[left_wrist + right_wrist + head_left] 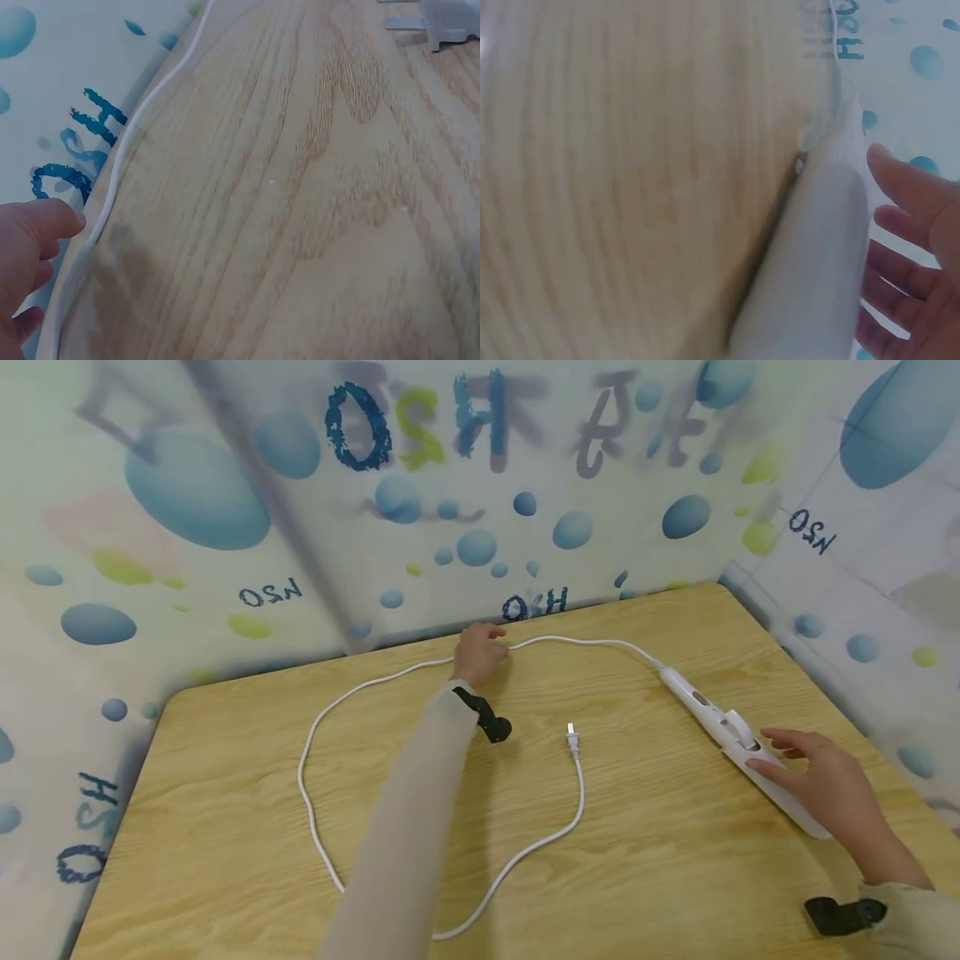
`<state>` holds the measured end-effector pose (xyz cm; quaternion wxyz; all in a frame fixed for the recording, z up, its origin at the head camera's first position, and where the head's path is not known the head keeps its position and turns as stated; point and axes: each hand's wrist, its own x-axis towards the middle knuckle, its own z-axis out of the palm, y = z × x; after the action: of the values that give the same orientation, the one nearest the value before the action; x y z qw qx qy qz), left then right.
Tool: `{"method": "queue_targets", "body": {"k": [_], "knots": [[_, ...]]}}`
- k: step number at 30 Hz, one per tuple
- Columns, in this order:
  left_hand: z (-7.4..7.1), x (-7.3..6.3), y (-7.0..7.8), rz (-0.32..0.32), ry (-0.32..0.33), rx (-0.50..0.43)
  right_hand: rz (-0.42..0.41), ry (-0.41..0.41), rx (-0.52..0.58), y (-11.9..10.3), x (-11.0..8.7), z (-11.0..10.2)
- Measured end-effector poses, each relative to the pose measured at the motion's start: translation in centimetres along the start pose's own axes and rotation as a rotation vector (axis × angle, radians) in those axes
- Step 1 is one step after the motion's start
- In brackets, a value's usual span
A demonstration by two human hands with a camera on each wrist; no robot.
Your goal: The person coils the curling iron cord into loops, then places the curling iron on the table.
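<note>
On the far side, and to left and right, pale wall covering printed with blue and green drops and dark lettering. Next, broad yellowish wood-grain table; fills most of the near scene and runs back to the wall covering. Spread over it, long thin white cord; runs leftward from the far right along the far side, bends nearer on the left, then loops through the near side and back toward the centre. Long cream fabric left sleeve; reaches in from the near side, hides part of the cord. At the right of the table, tapered white plastic appliance with a raised clip; lies aslant, narrow end far and joined to the cord, broad end near. Just beside that broad end, bare right hand, thumb and fingers apart, loosely bent and clamped on nothing; cannot tell whether touching the appliance. Behind it, in the near right corner, short stretch of cream fabric right sleeve. At the far side, well apart from the right hand, bare left hand, fingers relaxed, index fingertip at the cord; cannot tell whether touching. On each wrist, small black device. Smallest, near the table's centre, white two-pronged plug, prongs toward the far side.
</note>
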<state>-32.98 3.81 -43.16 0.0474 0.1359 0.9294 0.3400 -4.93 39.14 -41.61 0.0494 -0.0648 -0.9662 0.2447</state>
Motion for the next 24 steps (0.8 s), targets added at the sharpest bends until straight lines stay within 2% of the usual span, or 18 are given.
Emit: {"method": "queue_targets", "body": {"k": [6, 17, 24], "knots": [[1.2, 0.8, -0.5, 0.015, 0.05, 0.064, 0.03, 0.004, 0.015, 0.5, -0.5, 1.2], [2.5, 1.1, -1.0, 0.05, 0.13, -0.022, 0.091, 0.051, 0.008, 0.4, -1.2, 1.9], [2.8, 1.2, -0.9, 0.033, 0.145, 0.005, 0.121, 0.067, 0.0, -0.2, -0.8, 2.6]]}}
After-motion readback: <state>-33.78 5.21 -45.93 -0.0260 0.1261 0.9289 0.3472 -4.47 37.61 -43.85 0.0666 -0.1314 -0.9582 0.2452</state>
